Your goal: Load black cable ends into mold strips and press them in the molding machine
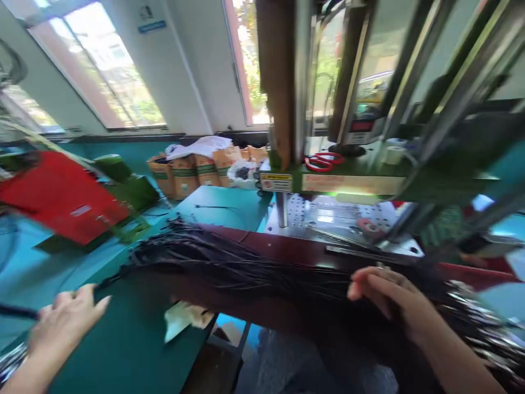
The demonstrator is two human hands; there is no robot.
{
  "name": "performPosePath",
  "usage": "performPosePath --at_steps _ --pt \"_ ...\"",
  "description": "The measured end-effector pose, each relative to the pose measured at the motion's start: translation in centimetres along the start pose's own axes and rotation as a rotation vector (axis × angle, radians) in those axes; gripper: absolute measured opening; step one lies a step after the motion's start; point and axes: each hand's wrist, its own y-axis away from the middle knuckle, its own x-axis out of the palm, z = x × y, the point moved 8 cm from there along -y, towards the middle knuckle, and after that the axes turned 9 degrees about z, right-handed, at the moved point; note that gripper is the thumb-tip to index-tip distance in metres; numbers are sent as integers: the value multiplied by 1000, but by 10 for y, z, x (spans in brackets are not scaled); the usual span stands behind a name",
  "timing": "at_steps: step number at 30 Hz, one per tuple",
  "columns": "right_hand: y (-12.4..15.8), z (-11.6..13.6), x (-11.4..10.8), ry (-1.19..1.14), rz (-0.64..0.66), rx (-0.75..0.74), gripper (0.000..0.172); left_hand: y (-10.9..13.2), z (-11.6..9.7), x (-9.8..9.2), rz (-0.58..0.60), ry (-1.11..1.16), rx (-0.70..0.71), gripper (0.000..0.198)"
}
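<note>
A long bundle of thin black cables point(213, 257) lies across a dark red-brown board in front of me, its loose ends fanned out at the left. My left hand point(65, 320) is closed around a narrow strand of black cable at the far left, thumb apart from the curled fingers. Over the right part of the bundle is my right hand point(389, 293), with fingers bent in and pressed together. A small shiny bit shows above its knuckles; what the fingers hold is hidden and blurred. Shiny metal cable ends point(479, 317) are heaped beyond my right forearm.
A press machine point(340, 183) with upright posts stands at the right, red-handled scissors point(324, 161) on its ledge. A red machine point(61, 197) is at the left. Paper sacks point(184, 175) line the wall. A pale scrap point(184, 317) lies on the green tabletop point(135, 345).
</note>
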Motion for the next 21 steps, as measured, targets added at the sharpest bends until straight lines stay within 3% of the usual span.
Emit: performPosePath --at_steps 1,3,6,8,10,13,15,17,21 --pt "-5 6 6 -36 58 -15 24 10 -51 21 132 81 148 25" --pt "-13 19 17 -3 156 -57 27 65 -166 63 517 367 469 30" --pt "-18 35 25 99 206 -132 29 202 -311 110 1118 692 797 28" --pt "-16 37 19 145 183 -157 28 281 -373 128 1359 945 867 31" --pt "-10 30 4 175 142 -112 28 330 -407 150 1513 1214 742 38" --pt "2 22 -26 74 122 -66 41 368 -425 183 1661 1417 446 36" --pt "8 29 -46 -11 121 -133 55 378 -428 197 1700 1404 367 36" --pt "9 36 -57 71 158 -133 52 384 -428 207 1725 1331 350 37" --pt "6 28 -38 437 484 51 44 386 -428 221 1743 1303 277 39"
